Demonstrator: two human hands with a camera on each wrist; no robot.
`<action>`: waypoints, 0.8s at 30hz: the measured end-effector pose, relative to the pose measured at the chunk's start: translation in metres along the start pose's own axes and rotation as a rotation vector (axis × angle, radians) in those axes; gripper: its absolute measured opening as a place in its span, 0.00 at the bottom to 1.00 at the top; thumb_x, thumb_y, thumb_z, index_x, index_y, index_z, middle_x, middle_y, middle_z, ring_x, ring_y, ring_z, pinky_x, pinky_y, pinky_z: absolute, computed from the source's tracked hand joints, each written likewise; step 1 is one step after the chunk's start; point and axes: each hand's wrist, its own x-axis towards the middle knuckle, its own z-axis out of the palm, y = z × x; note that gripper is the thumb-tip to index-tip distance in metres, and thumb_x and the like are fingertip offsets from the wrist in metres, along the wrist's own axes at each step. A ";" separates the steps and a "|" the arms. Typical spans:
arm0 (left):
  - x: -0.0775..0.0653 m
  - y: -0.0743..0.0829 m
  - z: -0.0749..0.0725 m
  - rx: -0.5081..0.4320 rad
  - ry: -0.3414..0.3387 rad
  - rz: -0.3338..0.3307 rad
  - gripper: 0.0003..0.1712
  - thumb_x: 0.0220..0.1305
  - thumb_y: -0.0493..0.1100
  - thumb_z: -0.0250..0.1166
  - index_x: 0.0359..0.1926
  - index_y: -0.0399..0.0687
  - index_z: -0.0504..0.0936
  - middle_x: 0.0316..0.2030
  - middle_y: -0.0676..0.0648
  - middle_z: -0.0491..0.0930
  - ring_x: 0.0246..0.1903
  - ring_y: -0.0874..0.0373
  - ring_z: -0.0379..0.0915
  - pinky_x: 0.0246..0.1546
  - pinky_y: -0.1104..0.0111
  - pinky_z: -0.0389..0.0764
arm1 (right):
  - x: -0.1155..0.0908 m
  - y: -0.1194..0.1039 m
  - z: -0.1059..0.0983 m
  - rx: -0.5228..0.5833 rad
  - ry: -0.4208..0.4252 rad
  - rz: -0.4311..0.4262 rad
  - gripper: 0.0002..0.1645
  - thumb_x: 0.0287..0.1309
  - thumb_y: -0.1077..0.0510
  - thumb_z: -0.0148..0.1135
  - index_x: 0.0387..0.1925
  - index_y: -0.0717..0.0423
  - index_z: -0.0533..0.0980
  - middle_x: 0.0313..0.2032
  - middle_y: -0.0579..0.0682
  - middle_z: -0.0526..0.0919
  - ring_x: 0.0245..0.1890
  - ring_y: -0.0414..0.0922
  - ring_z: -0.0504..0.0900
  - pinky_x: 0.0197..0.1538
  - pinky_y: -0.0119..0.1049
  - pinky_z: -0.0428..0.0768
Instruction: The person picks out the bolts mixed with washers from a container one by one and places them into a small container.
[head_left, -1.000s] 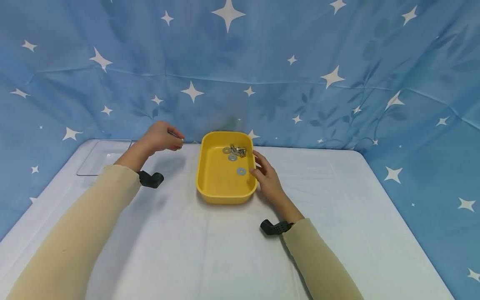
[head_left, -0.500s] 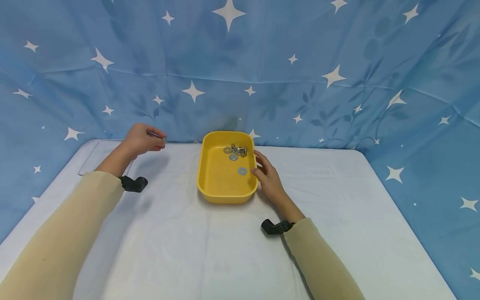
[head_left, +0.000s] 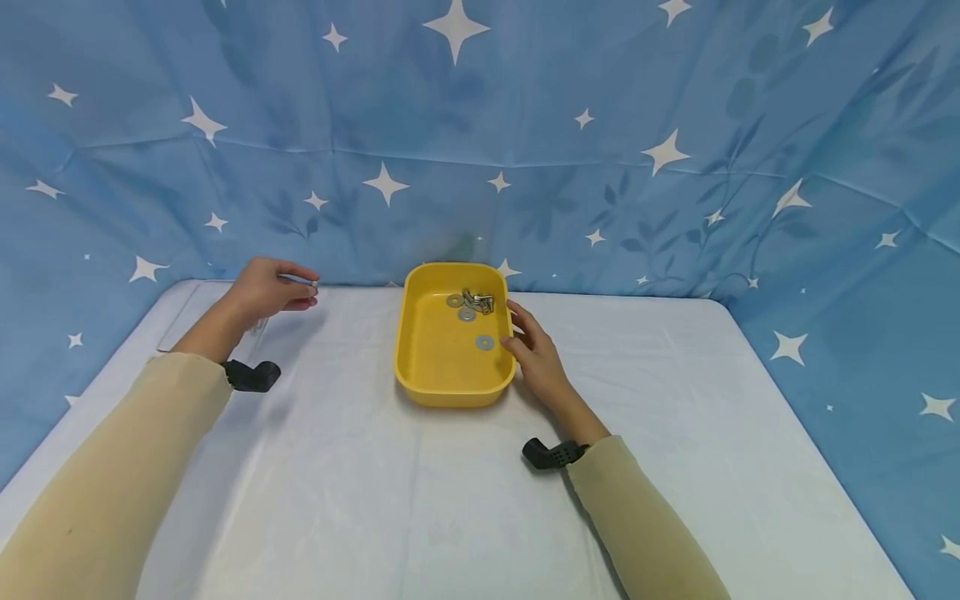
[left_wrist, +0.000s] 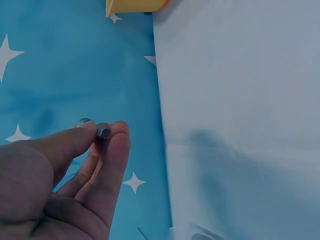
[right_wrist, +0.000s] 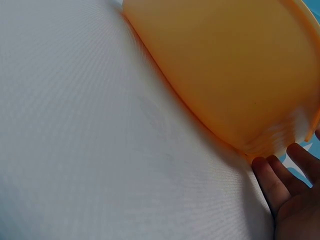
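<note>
My left hand point(head_left: 266, 290) is raised above the table's back left part, thumb and fingertips pinching a small metal bolt point(left_wrist: 102, 132). The bolt's threaded end shows in the left wrist view; the rest is partly hidden by the thumb. At the table's middle back stands a yellow plastic tray point(head_left: 450, 392). My right hand point(head_left: 538, 354) holds its right side, thumb at the rim and fingers against the outer wall. Inside the tray lie a small heap of metal bolts point(head_left: 483, 303) and a few flat washers point(head_left: 485, 342).
A clear shallow container point(head_left: 174, 327) sits at the table's back left, partly behind the left forearm. White cloth point(head_left: 465, 500) covers the table. A blue curtain with stars point(head_left: 480, 125) hangs right behind the back edge.
My left hand has moved left, away from the tray and towards the clear container, still pinching the bolt. My right hand and the tray have stayed in place.
</note>
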 end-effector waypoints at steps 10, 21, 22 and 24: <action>-0.001 -0.013 -0.017 0.021 0.086 0.010 0.28 0.73 0.42 0.61 0.68 0.33 0.71 0.50 0.44 0.84 0.32 0.76 0.82 0.40 0.77 0.86 | 0.000 0.000 0.000 -0.009 0.007 0.018 0.37 0.72 0.54 0.52 0.78 0.39 0.57 0.75 0.54 0.65 0.72 0.57 0.70 0.73 0.52 0.70; -0.007 -0.034 -0.043 0.069 0.159 -0.033 0.28 0.72 0.42 0.62 0.67 0.31 0.72 0.38 0.55 0.84 0.30 0.74 0.83 0.37 0.75 0.87 | 0.000 -0.001 0.000 -0.019 0.008 0.014 0.37 0.71 0.54 0.52 0.78 0.40 0.57 0.75 0.55 0.65 0.72 0.57 0.70 0.73 0.52 0.71; -0.008 -0.036 -0.045 0.072 0.161 -0.038 0.28 0.72 0.42 0.62 0.67 0.31 0.72 0.36 0.57 0.83 0.30 0.74 0.83 0.37 0.75 0.87 | 0.000 -0.001 0.000 -0.022 0.007 0.013 0.37 0.72 0.54 0.52 0.78 0.40 0.57 0.75 0.55 0.64 0.72 0.58 0.70 0.73 0.53 0.70; -0.010 -0.040 -0.049 0.071 0.170 -0.047 0.28 0.72 0.42 0.62 0.67 0.30 0.72 0.33 0.60 0.82 0.29 0.74 0.82 0.35 0.76 0.86 | 0.000 -0.002 0.000 -0.024 0.008 0.014 0.37 0.72 0.54 0.52 0.78 0.40 0.57 0.75 0.56 0.65 0.72 0.58 0.70 0.73 0.53 0.70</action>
